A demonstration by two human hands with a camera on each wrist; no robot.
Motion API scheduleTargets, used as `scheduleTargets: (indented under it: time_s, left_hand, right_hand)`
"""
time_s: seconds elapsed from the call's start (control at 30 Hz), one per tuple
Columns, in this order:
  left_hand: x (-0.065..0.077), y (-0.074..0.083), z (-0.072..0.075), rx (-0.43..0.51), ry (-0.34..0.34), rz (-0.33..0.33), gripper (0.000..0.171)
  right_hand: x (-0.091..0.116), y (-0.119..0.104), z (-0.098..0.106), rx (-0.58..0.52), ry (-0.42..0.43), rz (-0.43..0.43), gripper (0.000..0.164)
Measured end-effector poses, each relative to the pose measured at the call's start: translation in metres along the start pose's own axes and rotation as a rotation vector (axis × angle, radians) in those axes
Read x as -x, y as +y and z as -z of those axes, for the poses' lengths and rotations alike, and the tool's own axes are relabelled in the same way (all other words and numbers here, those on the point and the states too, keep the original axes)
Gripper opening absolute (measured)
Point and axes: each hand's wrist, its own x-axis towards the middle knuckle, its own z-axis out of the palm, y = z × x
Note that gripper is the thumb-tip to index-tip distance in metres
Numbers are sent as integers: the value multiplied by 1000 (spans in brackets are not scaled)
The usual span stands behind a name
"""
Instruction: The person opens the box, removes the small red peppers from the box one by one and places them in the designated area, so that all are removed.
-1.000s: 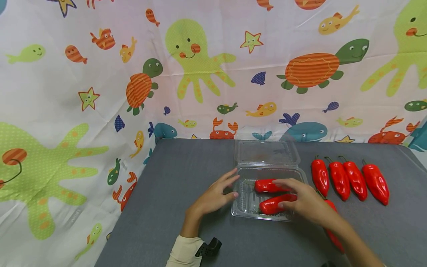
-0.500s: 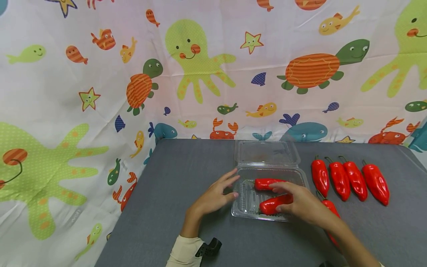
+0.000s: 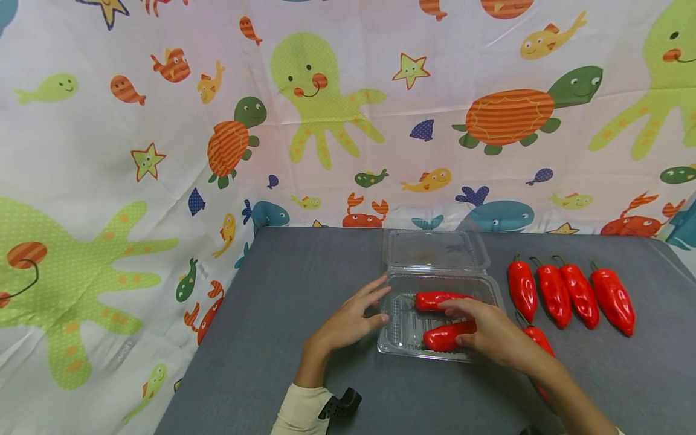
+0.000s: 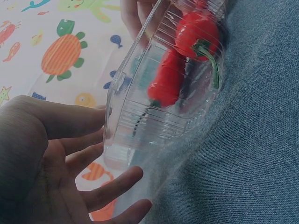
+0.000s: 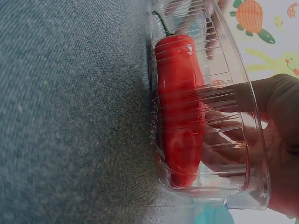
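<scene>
A clear plastic clamshell box (image 3: 399, 344) lies with its lid tipped back and two red peppers inside. My right hand (image 3: 502, 335) reaches into it from the right, thumb and fingers bent over the near red pepper (image 3: 443, 337). Its thumb rests on that pepper, seen through the ribbed wall in the right wrist view, where the pepper (image 5: 180, 112) lies along the box's side. The far red pepper (image 3: 429, 301) sits behind it, its tip partly under the fingers. My left hand (image 3: 353, 320) holds nothing; its fingers are spread, fingertips right at the box's left wall.
Several red peppers (image 3: 554, 296) lie in a row right of the box. Another red pepper (image 3: 538, 338) is partly hidden under my right forearm. The lid (image 3: 432, 249) lies toward the back of the grey table (image 3: 304, 260), before a sea-animal curtain (image 3: 353, 78).
My right hand has moved slightly left and down over the near pepper, whose right end sits a little lower. My left hand stays where it was.
</scene>
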Motion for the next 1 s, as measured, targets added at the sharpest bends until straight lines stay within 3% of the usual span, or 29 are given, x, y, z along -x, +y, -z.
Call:
scheduleTargets:
  time_s: [1.0]
  left_hand:
    - [0, 0, 0, 6, -1, -8, 63]
  right_hand:
    - [-3, 0, -3, 11, -72, -9, 58]
